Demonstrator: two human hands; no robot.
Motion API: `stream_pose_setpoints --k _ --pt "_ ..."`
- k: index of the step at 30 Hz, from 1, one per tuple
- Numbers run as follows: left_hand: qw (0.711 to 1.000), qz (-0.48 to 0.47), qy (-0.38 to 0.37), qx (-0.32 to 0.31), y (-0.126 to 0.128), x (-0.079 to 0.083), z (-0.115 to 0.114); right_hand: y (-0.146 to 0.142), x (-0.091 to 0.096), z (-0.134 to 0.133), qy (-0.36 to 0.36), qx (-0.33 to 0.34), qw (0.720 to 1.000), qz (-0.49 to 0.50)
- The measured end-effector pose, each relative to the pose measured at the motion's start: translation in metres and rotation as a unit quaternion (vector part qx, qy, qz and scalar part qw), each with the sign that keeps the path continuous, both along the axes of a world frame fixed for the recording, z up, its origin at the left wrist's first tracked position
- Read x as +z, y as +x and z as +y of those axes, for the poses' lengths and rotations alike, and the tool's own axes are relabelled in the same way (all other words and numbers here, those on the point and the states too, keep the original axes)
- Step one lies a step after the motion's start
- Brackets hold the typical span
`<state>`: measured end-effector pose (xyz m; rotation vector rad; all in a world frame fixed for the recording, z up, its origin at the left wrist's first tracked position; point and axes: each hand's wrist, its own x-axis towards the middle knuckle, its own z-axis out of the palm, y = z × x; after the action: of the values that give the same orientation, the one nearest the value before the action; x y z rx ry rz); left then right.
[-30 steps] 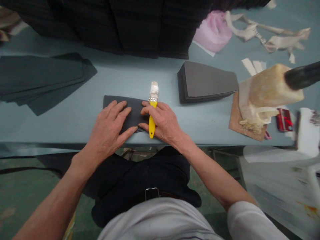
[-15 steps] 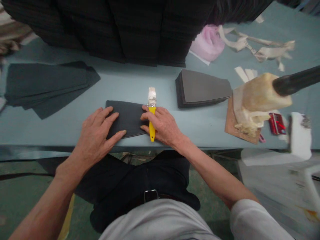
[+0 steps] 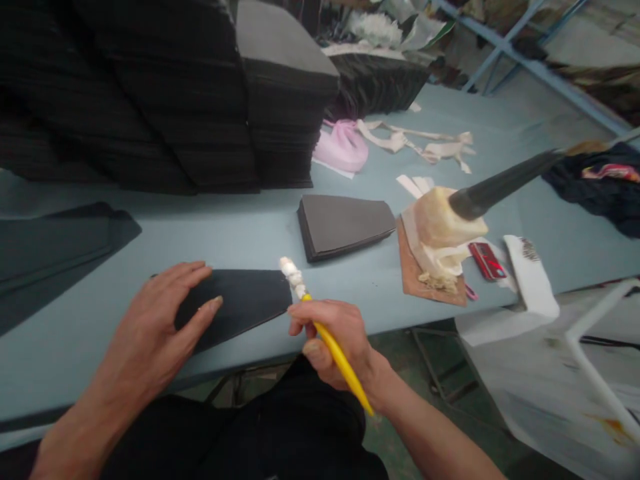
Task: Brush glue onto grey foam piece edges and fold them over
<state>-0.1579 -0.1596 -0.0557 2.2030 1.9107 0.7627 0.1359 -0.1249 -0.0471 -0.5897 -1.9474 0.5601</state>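
My right hand [image 3: 337, 340] grips a paintbrush [image 3: 343, 367] by its yellow handle. Its bristles are coated white and point away from me, just beyond the narrow end of a dark tapered panel [image 3: 245, 297]. That panel lies flat near the table's front edge. Over its wide left end rests my left hand [image 3: 165, 313], fingers and thumb spread apart. Past the brush sits a neat stack of grey tapered panels [image 3: 347, 223]. Right of it, a cream-coloured block-shaped container [image 3: 447, 220] with a dark tube stands on a brown board [image 3: 413, 277].
Tall stacks of dark pieces [image 3: 165, 100] rise along the back left. More dark panels [image 3: 55, 247] lie fanned at left. A pink roll [image 3: 345, 147], pale strips [image 3: 400, 137] and a red box [image 3: 487, 260] are on the blue table. White plastic [image 3: 540, 360] hangs at the right.
The view has swung to the right. My right hand has let go of the panel's narrow end and turned the brush into a writing-like grip. My left hand stays at the panel.
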Motion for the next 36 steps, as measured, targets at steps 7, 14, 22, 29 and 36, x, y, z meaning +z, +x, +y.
stream_pose_setpoints --k 7,14,22,29,36 --pt "0.994 -0.067 -0.066 -0.060 0.047 0.018 0.056 0.055 -0.003 0.016 -0.139 -0.204 0.962 0.115" --pt "0.981 -0.108 -0.133 -0.093 0.079 0.029 0.111 0.064 -0.014 0.044 -0.220 -0.278 0.908 0.224" --pt "0.971 -0.167 -0.150 -0.081 0.100 0.029 0.146 0.045 -0.009 0.064 -0.208 -0.296 0.897 0.254" --pt "0.969 -0.136 -0.086 -0.187 0.108 0.019 0.169 0.041 -0.005 0.076 -0.221 -0.294 0.889 0.273" --pt "0.967 -0.174 -0.092 -0.158 0.106 0.005 0.173 0.040 -0.006 0.076 -0.227 -0.277 0.904 0.236"
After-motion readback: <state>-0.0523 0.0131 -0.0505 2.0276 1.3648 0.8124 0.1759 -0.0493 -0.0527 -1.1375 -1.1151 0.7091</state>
